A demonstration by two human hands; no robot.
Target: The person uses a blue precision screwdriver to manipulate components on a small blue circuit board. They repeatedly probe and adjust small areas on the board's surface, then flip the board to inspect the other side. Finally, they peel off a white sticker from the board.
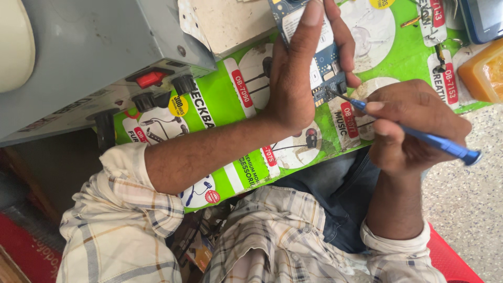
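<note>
Your left hand (298, 78) is gripping the blue circuit board (327, 65), long axis running away from you. Your right hand (408, 131) is pinching the blue screwdriver (419, 137), its tip touching the board's near lower edge from the right.

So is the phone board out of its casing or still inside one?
Out: the left hand holds the bare blue circuit board, components exposed, no casing around it, with the blue screwdriver tip on it.

A cream plaid shirt (120, 225) with rolled-up sleeves is worn over dark blue jeans (340, 199).
</note>
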